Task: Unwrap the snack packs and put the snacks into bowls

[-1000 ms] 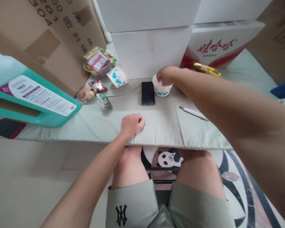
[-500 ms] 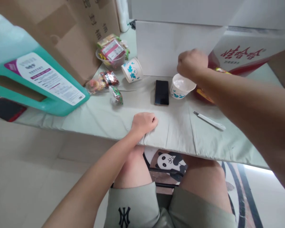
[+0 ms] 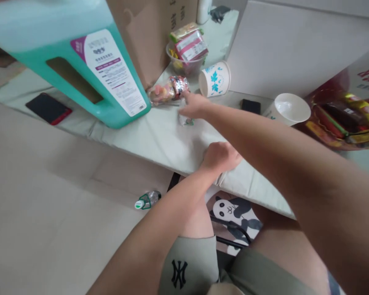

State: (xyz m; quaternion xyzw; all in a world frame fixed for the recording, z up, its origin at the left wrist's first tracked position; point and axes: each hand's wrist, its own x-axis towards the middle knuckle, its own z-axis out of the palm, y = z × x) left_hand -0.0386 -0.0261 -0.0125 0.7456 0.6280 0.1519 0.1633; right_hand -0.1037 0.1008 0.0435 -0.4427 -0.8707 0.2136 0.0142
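My right hand reaches across to the left, thumb and finger closed about a small wrapped snack in a clear wrapper with green print. The fingers hide part of it. Just behind lie more wrapped snacks, and a white paper cup with blue leaves lies tilted on its side. My left hand rests as a fist on the cloth near the table's front edge, with nothing seen in it. Part of it is covered by my right forearm.
A large jug of green liquid stands at left beside a phone. Behind are a cardboard box and a snack bowl. An upright paper cup, another phone and a red snack tray are right.
My right hand has swung from above the upright cup to the small wrapped snack at left. My left hand remains a fist on the cloth. The view has turned left.
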